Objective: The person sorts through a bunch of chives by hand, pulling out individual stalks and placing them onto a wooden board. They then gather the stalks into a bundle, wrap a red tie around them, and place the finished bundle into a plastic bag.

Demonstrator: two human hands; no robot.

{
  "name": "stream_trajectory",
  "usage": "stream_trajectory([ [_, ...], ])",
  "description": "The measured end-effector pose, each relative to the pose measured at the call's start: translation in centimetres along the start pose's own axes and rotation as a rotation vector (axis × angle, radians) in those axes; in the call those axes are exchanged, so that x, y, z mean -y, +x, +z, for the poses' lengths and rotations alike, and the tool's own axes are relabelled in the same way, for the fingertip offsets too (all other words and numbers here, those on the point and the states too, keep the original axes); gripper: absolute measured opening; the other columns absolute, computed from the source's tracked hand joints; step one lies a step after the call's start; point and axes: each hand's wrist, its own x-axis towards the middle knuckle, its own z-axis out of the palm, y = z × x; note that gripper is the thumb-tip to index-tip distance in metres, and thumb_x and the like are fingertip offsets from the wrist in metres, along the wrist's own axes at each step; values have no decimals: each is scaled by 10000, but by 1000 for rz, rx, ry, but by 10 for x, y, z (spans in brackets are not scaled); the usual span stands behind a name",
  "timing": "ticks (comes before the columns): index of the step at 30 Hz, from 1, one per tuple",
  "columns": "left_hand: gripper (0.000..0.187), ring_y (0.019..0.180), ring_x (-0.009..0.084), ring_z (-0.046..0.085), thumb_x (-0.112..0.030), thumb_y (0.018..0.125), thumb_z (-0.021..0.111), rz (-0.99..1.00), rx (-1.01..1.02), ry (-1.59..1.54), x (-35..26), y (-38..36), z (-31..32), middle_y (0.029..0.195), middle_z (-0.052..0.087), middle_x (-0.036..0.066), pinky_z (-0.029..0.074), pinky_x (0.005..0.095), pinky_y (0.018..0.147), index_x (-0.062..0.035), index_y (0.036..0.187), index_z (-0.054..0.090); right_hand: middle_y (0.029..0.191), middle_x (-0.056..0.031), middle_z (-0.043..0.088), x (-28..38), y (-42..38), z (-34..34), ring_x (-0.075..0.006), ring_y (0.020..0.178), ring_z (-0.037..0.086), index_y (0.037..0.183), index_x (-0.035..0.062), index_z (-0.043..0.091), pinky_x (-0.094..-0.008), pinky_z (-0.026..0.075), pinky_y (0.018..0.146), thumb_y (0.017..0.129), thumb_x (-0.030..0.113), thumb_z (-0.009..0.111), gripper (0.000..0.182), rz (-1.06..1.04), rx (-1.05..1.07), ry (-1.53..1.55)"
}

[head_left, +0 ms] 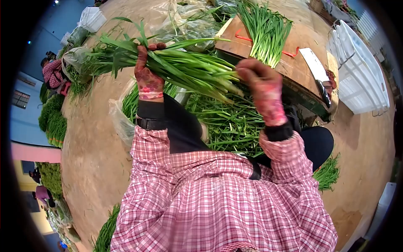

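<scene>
My left hand (147,75), in a stained pink glove, is wrapped round a thick bunch of garlic chives (189,69). Its leafy tops spread to the left, and the pale stem ends point right. At those stem ends is my right hand (265,88), also in a pink patterned glove, with its fingers curled in a pinch. Slight blur hides what, if anything, lies between those fingertips. Below the bunch, loose green leaves (231,126) are heaped between my legs. Another bunch of chives (266,35) rests on a low wooden table (294,73), beyond my right hand.
On the table lie a cleaver (314,65) with a black handle and a red tie (290,53). White plastic crates (361,75) stand right of it. A clear plastic bag (119,113) with greens sits at left. Other people (52,73) are at the far left.
</scene>
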Motion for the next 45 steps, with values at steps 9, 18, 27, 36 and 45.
stream_trajectory([
  [9,331,1021,279,568,-364,929,569,5,20,-46,-13,10,-29,981,610,128,453,423,921,-35,911,589,1009,-51,672,5,-24,-64,-113,930,610,1100,30,647,-239,488,819,870,110,671,245,113,39,-277],
  [18,266,952,228,586,-291,923,608,-48,-79,40,5,-7,12,890,610,59,455,375,908,-27,891,592,749,-22,669,-17,24,6,-62,666,557,874,-12,706,-230,460,623,822,185,725,204,247,101,-96],
  [27,227,869,251,599,-227,903,638,70,-362,-72,0,3,-37,833,593,75,497,378,878,-11,883,574,922,-89,682,-44,-10,-92,-174,886,639,1063,17,660,-287,489,820,791,238,754,364,350,-43,-550],
  [36,210,918,260,594,-217,892,649,44,-320,-106,14,-2,-6,861,600,71,489,392,914,-22,914,576,846,-96,692,-26,-2,-11,-156,755,634,916,0,681,-271,495,706,761,173,774,250,313,-130,-399],
  [45,245,971,269,602,-263,892,647,93,-275,-40,23,-7,6,903,629,78,462,415,937,-26,921,592,924,-24,678,-42,-2,-19,-104,818,602,1034,-3,683,-234,480,754,818,155,744,274,361,-78,54],
])
